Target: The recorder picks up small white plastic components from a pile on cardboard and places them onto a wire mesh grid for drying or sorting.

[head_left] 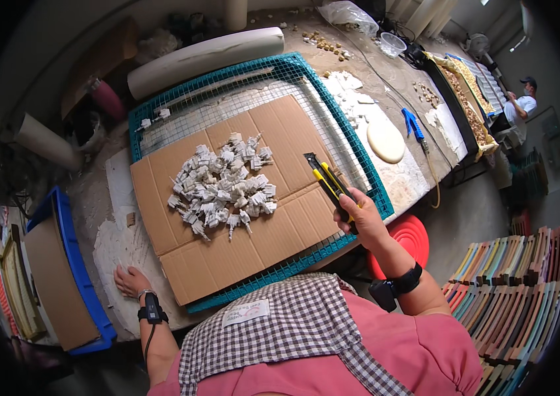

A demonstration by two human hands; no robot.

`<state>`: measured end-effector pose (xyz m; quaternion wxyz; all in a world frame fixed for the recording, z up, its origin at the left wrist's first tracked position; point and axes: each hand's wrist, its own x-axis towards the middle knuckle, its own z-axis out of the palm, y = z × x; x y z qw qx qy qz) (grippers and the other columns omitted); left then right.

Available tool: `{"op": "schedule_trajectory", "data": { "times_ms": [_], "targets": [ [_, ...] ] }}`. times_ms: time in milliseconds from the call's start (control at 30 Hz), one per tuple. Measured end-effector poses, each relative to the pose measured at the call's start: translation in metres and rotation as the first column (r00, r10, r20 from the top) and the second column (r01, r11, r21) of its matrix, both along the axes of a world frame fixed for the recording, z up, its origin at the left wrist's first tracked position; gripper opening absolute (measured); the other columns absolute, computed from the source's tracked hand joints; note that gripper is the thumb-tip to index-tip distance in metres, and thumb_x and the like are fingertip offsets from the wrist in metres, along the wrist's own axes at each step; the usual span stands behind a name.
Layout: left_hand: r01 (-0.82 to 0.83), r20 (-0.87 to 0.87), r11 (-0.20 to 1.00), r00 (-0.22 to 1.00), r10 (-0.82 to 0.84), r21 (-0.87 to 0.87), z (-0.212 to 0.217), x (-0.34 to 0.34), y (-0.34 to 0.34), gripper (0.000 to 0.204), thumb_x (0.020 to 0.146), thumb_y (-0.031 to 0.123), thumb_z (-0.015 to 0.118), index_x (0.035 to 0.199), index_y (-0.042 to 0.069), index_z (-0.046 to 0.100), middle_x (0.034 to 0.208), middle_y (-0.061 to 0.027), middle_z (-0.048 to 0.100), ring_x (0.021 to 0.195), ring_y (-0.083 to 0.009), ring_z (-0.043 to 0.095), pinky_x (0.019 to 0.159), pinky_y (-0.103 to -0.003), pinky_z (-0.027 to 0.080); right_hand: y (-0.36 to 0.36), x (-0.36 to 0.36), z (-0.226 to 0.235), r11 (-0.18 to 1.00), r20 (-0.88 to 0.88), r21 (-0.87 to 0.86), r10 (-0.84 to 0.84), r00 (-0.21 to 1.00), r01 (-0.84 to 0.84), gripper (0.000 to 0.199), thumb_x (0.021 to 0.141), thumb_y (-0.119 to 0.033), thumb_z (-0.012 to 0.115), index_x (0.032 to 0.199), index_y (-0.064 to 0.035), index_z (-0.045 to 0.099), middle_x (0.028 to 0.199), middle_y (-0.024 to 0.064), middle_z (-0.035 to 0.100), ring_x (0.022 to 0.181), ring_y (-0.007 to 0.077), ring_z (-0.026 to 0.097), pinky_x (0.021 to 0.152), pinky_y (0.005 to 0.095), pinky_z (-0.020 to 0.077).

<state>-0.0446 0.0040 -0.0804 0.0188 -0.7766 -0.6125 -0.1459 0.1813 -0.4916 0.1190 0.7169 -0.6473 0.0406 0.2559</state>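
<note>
My right hand is closed around a long black-and-yellow hand tool, its dark head pointing away from me over the right side of a cardboard sheet; I cannot make out its exact kind. Left of the tool, a heap of small white cast-looking pieces lies on the cardboard. The sheet rests on a teal-rimmed mesh rack. My left hand lies flat on the worktop beside the cardboard's near left corner, fingers apart and holding nothing.
A white roll lies behind the rack. On the right are a round cream disc, a blue air gun with a hose, and a red stool. A blue tray stands left. Another person is at far right.
</note>
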Motion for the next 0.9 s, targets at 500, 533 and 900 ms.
{"op": "schedule_trajectory", "data": {
  "times_ms": [500, 533, 900],
  "targets": [
    [0.947, 0.925, 0.217, 0.287, -0.249, -0.236, 0.205, 0.141, -0.151, 0.020, 0.084, 0.022, 0.064, 0.077, 0.003, 0.059, 0.074, 0.0011, 0.060, 0.071, -0.0060, 0.053, 0.066, -0.022, 0.043, 0.052, -0.013, 0.014, 0.956, -0.003, 0.028, 0.294, 0.956, -0.293, 0.026, 0.089, -0.019, 0.057, 0.106, -0.0015, 0.048, 0.069, 0.0069, 0.059, 0.049, 0.0080, 0.051, 0.044, 0.0195, 0.0386],
    [0.958, 0.922, 0.164, 0.274, -0.275, -0.236, 0.209, 0.147, -0.172, 0.019, 0.084, 0.020, 0.065, 0.078, 0.004, 0.058, 0.075, 0.0026, 0.058, 0.071, -0.0048, 0.051, 0.066, -0.020, 0.042, 0.054, -0.015, 0.013, 0.951, 0.027, 0.000, 0.310, 0.950, -0.310, 0.026, 0.089, -0.017, 0.057, 0.107, -0.0010, 0.048, 0.070, 0.0067, 0.060, 0.049, 0.0075, 0.051, 0.044, 0.0192, 0.0391],
    [0.942, 0.944, -0.064, 0.330, -0.001, -0.329, 0.193, 0.156, -0.219, 0.014, 0.083, 0.015, 0.065, 0.084, 0.002, 0.060, 0.074, 0.0000, 0.061, 0.066, -0.0047, 0.054, 0.060, -0.019, 0.044, 0.049, -0.028, 0.018, 0.907, 0.272, -0.229, 0.408, 0.871, -0.353, 0.029, 0.085, -0.011, 0.061, 0.110, 0.0014, 0.053, 0.072, 0.0023, 0.059, 0.056, 0.0040, 0.052, 0.049, 0.0186, 0.0433]
  ]
}}
